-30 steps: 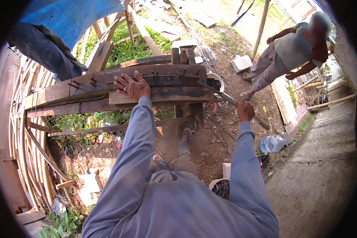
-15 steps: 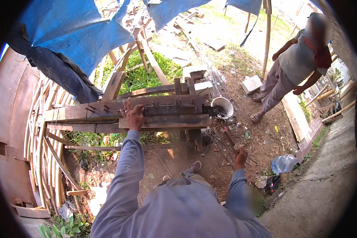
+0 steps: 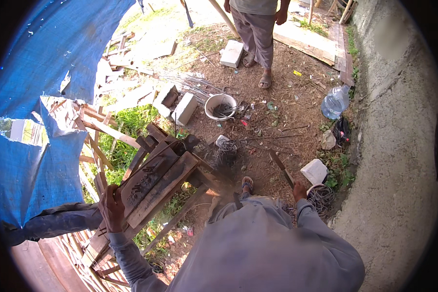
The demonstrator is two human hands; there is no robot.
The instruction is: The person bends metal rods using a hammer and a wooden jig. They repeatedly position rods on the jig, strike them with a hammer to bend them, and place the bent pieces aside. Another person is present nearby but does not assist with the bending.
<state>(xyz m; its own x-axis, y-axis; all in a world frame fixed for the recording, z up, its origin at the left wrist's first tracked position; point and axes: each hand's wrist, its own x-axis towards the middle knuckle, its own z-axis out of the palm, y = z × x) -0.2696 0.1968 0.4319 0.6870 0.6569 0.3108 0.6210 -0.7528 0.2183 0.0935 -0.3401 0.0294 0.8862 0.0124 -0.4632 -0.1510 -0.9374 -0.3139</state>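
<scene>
Littered soil lies between blue tarp and concrete wall. Your right hand is wrapped round the near end of a bar, well apart from the bench's right edge. Your left hand, fingers bent, is at its left edge; whether it grips anything is unclear.

The beams beside the left fingers are brown, smudged black; the tarpaulin beyond those fingers is bright blue; the bar in the right fingers is dark brown, the block near them white
</scene>
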